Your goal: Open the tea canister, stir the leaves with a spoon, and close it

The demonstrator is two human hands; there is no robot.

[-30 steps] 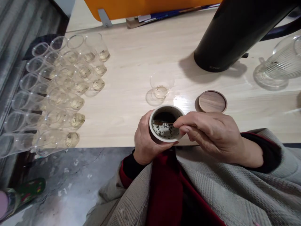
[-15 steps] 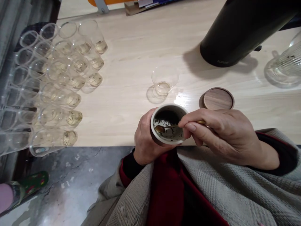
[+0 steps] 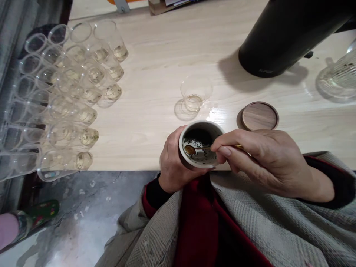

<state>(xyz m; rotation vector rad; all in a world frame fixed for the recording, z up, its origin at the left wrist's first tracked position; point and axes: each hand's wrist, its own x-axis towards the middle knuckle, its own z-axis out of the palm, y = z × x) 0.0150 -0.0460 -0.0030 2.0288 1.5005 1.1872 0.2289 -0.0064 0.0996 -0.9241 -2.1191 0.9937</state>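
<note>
A pale round canister (image 3: 181, 148) is gripped by my left hand (image 3: 172, 163) at the table's front edge, its mouth tilted up toward me. Dark loose tea leaves (image 3: 194, 138) lie inside it and cling to its wall. My right hand (image 3: 256, 159) pinches a thin gold-coloured spoon (image 3: 190, 149), whose bowl is inside the canister near the left wall. Just beyond the canister stands a clear plastic cup (image 3: 194, 100) with a little pale liquid. To the right lies a round wooden lid (image 3: 260, 116).
Several clear cups (image 3: 83, 137) with pale liquid and bits of leaf stand in rows at the left. A large black kettle (image 3: 280, 40) is at the back right, beside a ribbed glass vessel (image 3: 339, 76). Papers (image 3: 172, 3) lie at the far edge.
The whole view has shifted slightly. Both hands keep their hold, and the spoon's bowl is turned a little differently inside the canister.
</note>
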